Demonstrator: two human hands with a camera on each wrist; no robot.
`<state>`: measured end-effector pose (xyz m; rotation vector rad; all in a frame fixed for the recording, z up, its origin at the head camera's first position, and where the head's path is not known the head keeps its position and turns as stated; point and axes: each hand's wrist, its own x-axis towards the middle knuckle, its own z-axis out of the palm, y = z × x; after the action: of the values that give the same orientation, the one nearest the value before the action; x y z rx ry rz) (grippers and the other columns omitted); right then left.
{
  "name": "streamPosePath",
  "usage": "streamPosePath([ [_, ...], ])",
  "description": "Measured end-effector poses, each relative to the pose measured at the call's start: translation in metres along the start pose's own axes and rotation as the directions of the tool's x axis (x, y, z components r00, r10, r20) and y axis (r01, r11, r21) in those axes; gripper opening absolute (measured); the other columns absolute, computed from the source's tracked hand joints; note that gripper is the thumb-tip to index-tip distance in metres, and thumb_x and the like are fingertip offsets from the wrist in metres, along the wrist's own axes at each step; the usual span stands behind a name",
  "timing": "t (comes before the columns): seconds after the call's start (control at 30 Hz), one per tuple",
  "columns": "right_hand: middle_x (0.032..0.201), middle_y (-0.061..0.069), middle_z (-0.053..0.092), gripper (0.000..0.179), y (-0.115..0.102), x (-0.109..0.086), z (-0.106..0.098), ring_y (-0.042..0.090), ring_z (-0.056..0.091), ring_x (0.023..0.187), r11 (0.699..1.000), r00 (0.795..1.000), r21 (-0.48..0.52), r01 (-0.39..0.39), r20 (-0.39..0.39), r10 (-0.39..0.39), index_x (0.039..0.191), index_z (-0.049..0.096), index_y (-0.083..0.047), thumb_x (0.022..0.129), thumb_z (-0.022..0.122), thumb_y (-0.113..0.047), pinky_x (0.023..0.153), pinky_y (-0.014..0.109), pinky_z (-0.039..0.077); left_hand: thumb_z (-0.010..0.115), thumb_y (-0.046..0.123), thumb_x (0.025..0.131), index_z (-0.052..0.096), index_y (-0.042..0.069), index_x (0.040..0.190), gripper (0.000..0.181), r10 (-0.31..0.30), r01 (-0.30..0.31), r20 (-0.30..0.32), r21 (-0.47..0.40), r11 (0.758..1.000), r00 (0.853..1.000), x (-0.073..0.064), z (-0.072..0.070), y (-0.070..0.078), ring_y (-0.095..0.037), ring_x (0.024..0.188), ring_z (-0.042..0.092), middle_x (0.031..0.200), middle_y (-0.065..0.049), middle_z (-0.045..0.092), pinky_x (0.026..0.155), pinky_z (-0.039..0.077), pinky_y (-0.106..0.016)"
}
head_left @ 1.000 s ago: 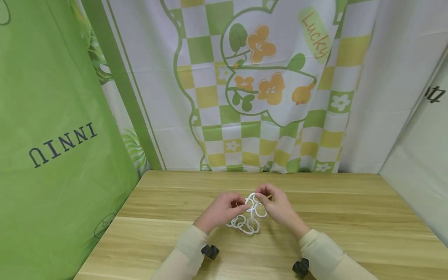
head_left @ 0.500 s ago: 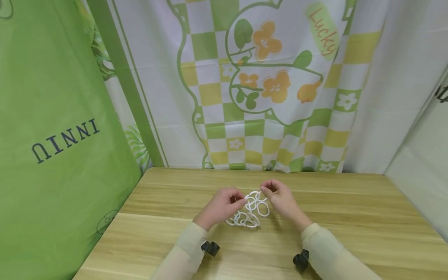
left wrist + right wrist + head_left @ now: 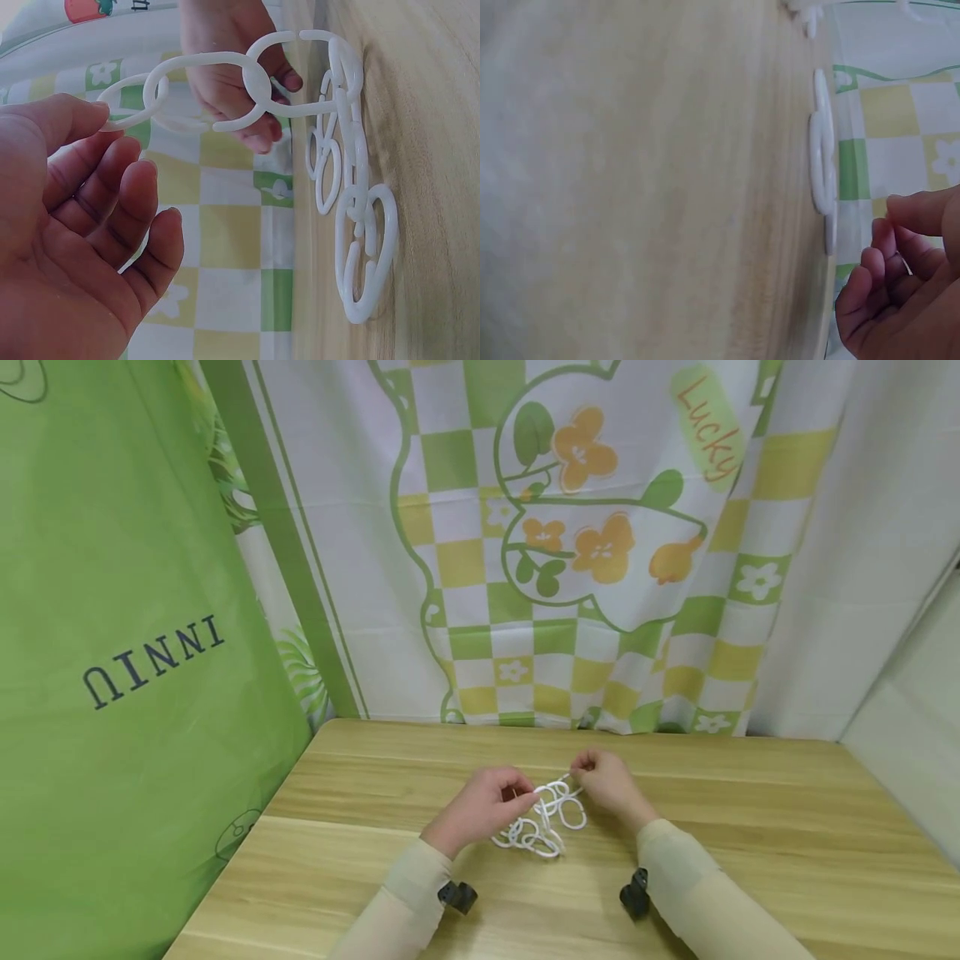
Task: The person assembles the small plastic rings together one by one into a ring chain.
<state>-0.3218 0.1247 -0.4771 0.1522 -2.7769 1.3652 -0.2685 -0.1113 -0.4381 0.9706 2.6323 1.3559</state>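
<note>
A loose chain of white plastic C-shaped links (image 3: 558, 814) lies bunched between the two hands on the table. The left hand (image 3: 483, 806) pinches one end link between thumb and fingertip, and a few joined links (image 3: 202, 60) stretch from it toward the table in the left wrist view. The right hand (image 3: 607, 785) is beside the far right part of the chain, fingers curled, thumb against a fingertip. In the head view a link meets its fingertips; in the right wrist view nothing shows between them, while two flat links (image 3: 821, 150) appear apart from the hand.
The wooden table (image 3: 405, 910) spreads around both hands. At its back hangs a checked curtain (image 3: 517, 610), with a green cloth (image 3: 135, 760) at the left and a pale panel (image 3: 915, 693) at the right. Both wrists wear small black cameras (image 3: 457, 897).
The right hand has shifted a little to the right, away from the left hand, and the links between them look more spread. The left hand keeps its pinch. The head view has turned slightly.
</note>
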Motion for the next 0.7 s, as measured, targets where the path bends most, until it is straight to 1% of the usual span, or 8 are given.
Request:
streamPosePath([
  [0.13,0.084,0.006,0.066,0.007,0.003,0.002,0.000,0.024,0.058,0.083,0.999,1.000,-0.048,-0.008,0.022,0.010,0.090,0.069,-0.002,0.084,0.067,-0.007,0.077,0.040,0.045,0.065,0.025,0.096,0.071,0.015,0.094,0.012,-0.002,0.002,-0.001,0.007,1.000,1.000,0.000,0.000,0.002,-0.006,0.068,0.054,0.080,0.009,0.061,0.060,0.048,-0.023],
  [0.27,0.084,0.005,0.067,0.011,0.006,0.005,-0.002,0.024,0.060,0.083,0.993,0.999,-0.120,-0.004,0.035,0.009,0.091,0.070,-0.003,0.083,0.071,-0.010,0.080,0.043,0.046,0.066,0.024,0.096,0.071,0.015,0.094,0.011,0.009,-0.009,0.002,0.025,1.000,1.000,0.000,0.000,0.003,-0.006,0.067,0.054,0.079,0.010,0.061,0.060,0.048,-0.023],
  [0.37,0.084,0.006,0.067,0.013,0.006,0.007,-0.004,0.024,0.060,0.082,0.985,0.999,-0.172,-0.006,0.044,0.013,0.089,0.069,-0.004,0.082,0.074,-0.014,0.079,0.043,0.047,0.066,0.023,0.095,0.072,0.013,0.094,0.012,0.016,-0.016,0.010,0.026,1.000,1.000,0.000,0.000,0.002,-0.006,0.068,0.054,0.080,0.010,0.061,0.061,0.048,-0.023],
  [0.53,0.085,0.005,0.067,0.016,0.008,0.011,-0.004,0.025,0.060,0.081,0.968,0.997,-0.250,-0.035,0.065,0.053,0.086,0.069,-0.006,0.083,0.076,-0.020,0.078,0.044,0.048,0.067,0.022,0.095,0.071,0.012,0.093,0.011,0.014,-0.014,0.014,0.018,1.000,1.000,0.001,0.002,0.001,-0.005,0.069,0.054,0.080,0.010,0.061,0.062,0.048,-0.023],
  [0.7,0.081,0.004,0.065,0.015,0.008,0.012,-0.003,0.023,0.058,0.075,0.953,0.994,-0.300,-0.040,0.086,0.069,0.082,0.068,-0.006,0.084,0.075,-0.019,0.073,0.042,0.048,0.066,0.023,0.095,0.071,0.014,0.094,0.011,0.006,-0.007,0.014,0.035,0.999,1.000,0.000,0.002,0.002,-0.004,0.069,0.054,0.081,0.011,0.060,0.062,0.048,-0.023],
])
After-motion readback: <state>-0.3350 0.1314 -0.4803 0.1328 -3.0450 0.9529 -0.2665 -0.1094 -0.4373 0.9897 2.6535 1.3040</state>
